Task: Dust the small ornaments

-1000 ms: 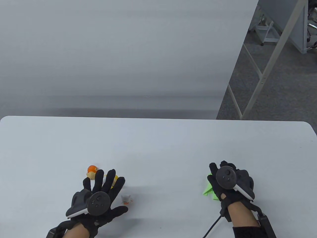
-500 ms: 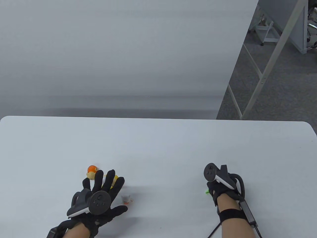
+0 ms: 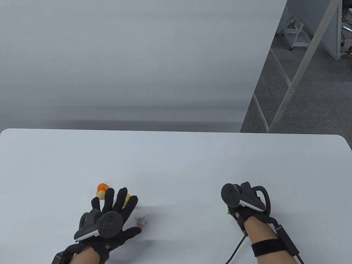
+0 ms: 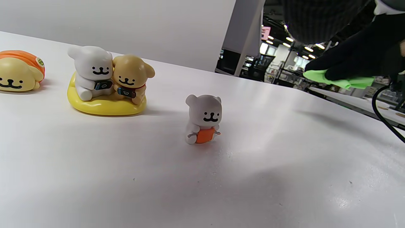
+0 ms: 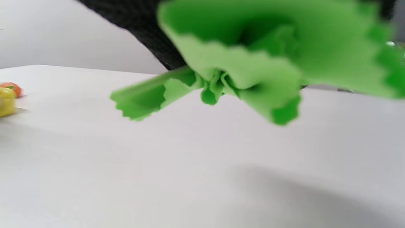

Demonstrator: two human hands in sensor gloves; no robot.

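Note:
Three ornaments stand on the white table [image 3: 176, 165]: a yellow dog with an orange cap [image 3: 101, 189] [image 4: 19, 71], a white bear and tan dog on a yellow base [image 3: 127, 198] [image 4: 106, 82], and a small grey bear holding something orange [image 3: 140, 220] [image 4: 204, 118]. My left hand [image 3: 115, 206] hovers over them, fingers spread, holding nothing. My right hand [image 3: 242, 205] grips a crumpled green cloth [image 5: 240, 63] [image 4: 338, 80] and holds it above the table at the right; in the table view only a green scrap [image 3: 228, 212] shows under the hand.
A black cable [image 3: 235, 249] trails from my right wrist to the table's near edge. A grey partition [image 3: 137, 55] stands behind the table. White frame legs [image 3: 299, 63] stand on the carpet at the right.
My right hand closed on the green cloth, turned on its side and lifted it off the table, moving slightly left. My left hand and the ornaments stayed put.

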